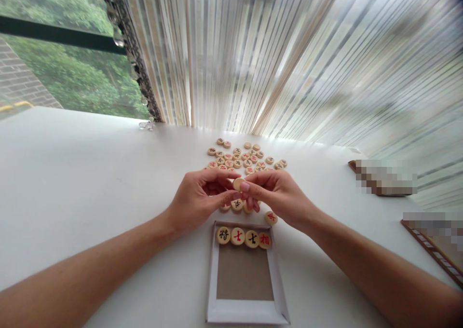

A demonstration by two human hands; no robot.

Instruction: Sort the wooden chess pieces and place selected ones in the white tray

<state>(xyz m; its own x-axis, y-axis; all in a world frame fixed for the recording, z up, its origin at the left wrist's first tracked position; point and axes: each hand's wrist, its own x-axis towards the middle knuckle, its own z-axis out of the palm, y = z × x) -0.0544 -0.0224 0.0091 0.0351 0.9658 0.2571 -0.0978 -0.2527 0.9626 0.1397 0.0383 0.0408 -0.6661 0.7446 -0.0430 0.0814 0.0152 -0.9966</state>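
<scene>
Between both hands a round wooden piece is pinched, a plain side showing. My left hand grips it from the left with thumb and fingers, and my right hand from the right. Below them stands a shallow white box with a grey-brown bottom. Along its far edge lies a row of pieces, among them a black-marked one at the left end and a red-marked one at the right end. Another red-marked piece rests just beyond the box's far right corner.
Many round pieces are spread on the white table beyond my hands; some are hidden behind them. Two partly blurred brown-edged objects lie at the right. A striped curtain hangs at the back.
</scene>
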